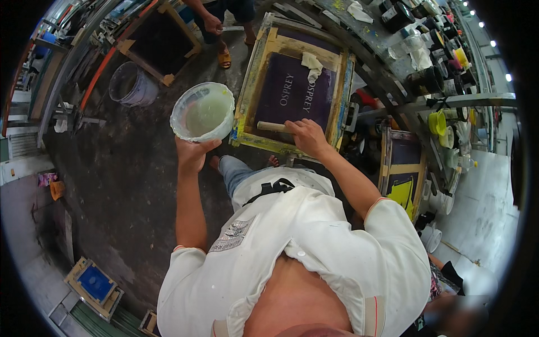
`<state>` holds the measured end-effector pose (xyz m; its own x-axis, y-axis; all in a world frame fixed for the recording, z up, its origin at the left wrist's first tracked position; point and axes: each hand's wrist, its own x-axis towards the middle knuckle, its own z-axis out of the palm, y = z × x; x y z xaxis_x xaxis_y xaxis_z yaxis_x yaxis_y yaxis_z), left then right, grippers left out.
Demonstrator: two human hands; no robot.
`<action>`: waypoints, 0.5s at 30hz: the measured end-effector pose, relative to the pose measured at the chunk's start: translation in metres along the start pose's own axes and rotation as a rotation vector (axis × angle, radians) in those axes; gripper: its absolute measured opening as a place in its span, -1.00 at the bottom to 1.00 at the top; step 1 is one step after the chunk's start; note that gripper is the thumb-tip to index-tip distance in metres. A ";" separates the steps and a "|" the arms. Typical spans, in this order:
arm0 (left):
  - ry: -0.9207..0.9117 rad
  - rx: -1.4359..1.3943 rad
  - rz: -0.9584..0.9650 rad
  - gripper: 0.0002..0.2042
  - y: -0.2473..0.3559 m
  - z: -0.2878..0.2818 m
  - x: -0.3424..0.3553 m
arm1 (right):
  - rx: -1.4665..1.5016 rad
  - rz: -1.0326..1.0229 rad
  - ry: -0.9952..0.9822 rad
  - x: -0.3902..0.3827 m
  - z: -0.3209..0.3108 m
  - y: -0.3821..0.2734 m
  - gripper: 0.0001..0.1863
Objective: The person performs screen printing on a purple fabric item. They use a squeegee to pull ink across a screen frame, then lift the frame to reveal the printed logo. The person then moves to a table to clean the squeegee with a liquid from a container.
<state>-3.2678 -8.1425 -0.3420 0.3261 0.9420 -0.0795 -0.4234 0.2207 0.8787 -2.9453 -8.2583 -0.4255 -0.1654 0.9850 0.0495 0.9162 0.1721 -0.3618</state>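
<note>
My left hand (193, 151) grips the near side of a round whitish plastic tub (181, 126), with the thumb along its outside. Pale, cloudy liquid (210, 115) lies inside, and the tub is held off to the left of a screen-printing frame (245, 106). My right hand (307, 137) is closed on a short, pale squeegee (272, 127) at the near edge of the dark mesh (275, 92). Light lettering shows on the mesh. A crumpled white rag (312, 65) rests toward its far right part. Tape and yellowish stains cover the frame's border.
A worn bucket (133, 84) stands on the floor at left, near another dark screen (160, 42). Another person's hand (213, 24) and sandalled foot (224, 59) are beyond the frame. Ink pots (425, 81) crowd the right shelf. More screens (403, 168) lean at right.
</note>
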 end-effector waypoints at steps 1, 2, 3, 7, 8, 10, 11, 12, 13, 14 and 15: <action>-0.003 0.000 0.002 -0.08 0.000 0.000 0.001 | 0.029 -0.007 -0.011 -0.001 -0.002 -0.002 -0.62; -0.005 0.001 0.004 -0.08 -0.001 0.000 0.003 | 0.058 0.046 -0.043 0.001 -0.004 -0.001 -0.61; -0.006 0.001 0.006 -0.08 -0.001 0.000 0.003 | 0.087 0.097 -0.075 0.004 -0.005 0.000 -0.60; -0.028 -0.021 -0.015 -0.08 -0.005 0.006 0.008 | 0.301 0.387 -0.289 0.027 -0.016 0.023 -0.51; -0.032 -0.022 -0.022 -0.07 -0.008 0.007 0.009 | 0.330 0.373 -0.323 0.033 -0.015 0.033 -0.48; -0.037 -0.013 -0.039 -0.06 -0.012 0.010 0.007 | 0.388 0.345 -0.390 0.039 -0.002 0.054 -0.44; -0.034 -0.003 -0.045 -0.06 -0.013 0.010 0.003 | 0.409 0.328 -0.392 0.040 0.003 0.055 -0.40; -0.030 0.006 -0.051 -0.06 -0.015 0.011 -0.001 | 0.411 0.323 -0.439 0.041 0.006 0.059 -0.40; -0.030 0.005 -0.055 -0.06 -0.016 0.011 -0.003 | 0.411 0.316 -0.481 0.046 0.004 0.060 -0.40; -0.029 0.004 -0.060 -0.06 -0.018 0.011 -0.005 | 0.410 0.309 -0.523 0.049 0.003 0.061 -0.40; -0.030 0.003 -0.066 -0.06 -0.020 0.011 -0.008 | 0.447 0.354 -0.573 0.051 0.002 0.064 -0.41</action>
<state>-3.2524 -8.1570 -0.3539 0.3784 0.9174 -0.1230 -0.3976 0.2811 0.8734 -2.8955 -8.1965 -0.4476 -0.1649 0.7985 -0.5789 0.7369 -0.2904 -0.6105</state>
